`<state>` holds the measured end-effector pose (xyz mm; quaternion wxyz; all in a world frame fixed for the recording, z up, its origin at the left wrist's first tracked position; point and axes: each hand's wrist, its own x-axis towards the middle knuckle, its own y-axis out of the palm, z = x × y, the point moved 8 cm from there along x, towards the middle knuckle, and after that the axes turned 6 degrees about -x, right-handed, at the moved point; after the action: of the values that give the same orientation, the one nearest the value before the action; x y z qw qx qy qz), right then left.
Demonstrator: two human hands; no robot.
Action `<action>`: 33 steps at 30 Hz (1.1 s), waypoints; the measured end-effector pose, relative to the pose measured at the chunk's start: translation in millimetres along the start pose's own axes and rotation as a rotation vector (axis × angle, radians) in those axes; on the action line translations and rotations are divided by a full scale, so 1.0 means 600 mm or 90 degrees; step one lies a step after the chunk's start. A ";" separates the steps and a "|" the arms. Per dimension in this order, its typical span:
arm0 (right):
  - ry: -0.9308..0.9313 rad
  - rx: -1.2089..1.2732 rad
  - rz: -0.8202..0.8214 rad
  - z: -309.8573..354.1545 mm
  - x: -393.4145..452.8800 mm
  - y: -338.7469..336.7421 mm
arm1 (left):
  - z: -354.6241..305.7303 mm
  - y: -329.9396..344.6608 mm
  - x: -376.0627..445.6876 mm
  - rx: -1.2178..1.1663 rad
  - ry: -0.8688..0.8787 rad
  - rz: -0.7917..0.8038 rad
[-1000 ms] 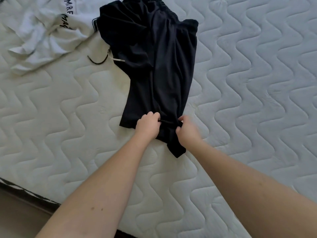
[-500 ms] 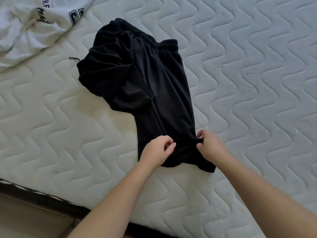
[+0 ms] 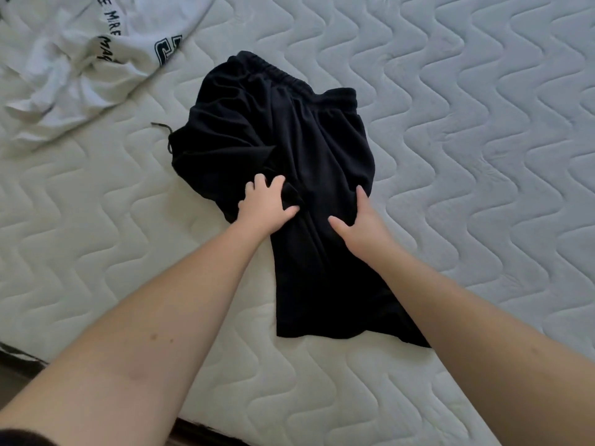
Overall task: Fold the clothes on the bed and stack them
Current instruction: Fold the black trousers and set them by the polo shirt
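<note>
While both bare arms reach out over the near edge of the bed, the black shorts [image 3: 309, 175] lie in the middle of the white quilted mattress [image 3: 467, 156], folded lengthwise, with the elastic waistband at the far end and the leg hems at the near end. The left hand [image 3: 265, 206] rests on the left side of the shorts, about halfway along. Its fingers are spread and a little bent, and they press on a loose flap of the cloth; the thumb points to the right, and I cannot tell if any cloth is really pinched. The right hand [image 3: 360, 225] lies flat on the right side of the shorts, just beside the left hand but not touching it. Its fingers are straight, the thumb is stretched to the left, and it holds nothing. A thin black drawstring [image 3: 165, 132] comes out from the left side of the shorts onto the mattress. At the far left a crumpled white garment [image 3: 80, 66] with black letters lies apart from the shorts.
</note>
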<state>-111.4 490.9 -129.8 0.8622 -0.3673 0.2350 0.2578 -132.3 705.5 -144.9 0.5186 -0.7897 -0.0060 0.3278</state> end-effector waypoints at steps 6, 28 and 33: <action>0.019 0.070 -0.063 -0.004 0.018 -0.013 | -0.058 0.012 -0.028 -0.036 0.086 -0.042; -0.101 -0.256 -0.003 0.003 0.102 -0.130 | -0.060 -0.076 0.022 -0.034 0.066 -0.127; -0.083 -0.362 0.009 -0.001 0.112 -0.120 | -0.017 -0.053 0.074 0.061 -0.028 0.021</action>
<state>-16.4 465.4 -133.2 0.7363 -0.5752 0.1001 0.3421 -81.5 727.2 -139.1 0.5497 -0.7568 0.0117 0.3534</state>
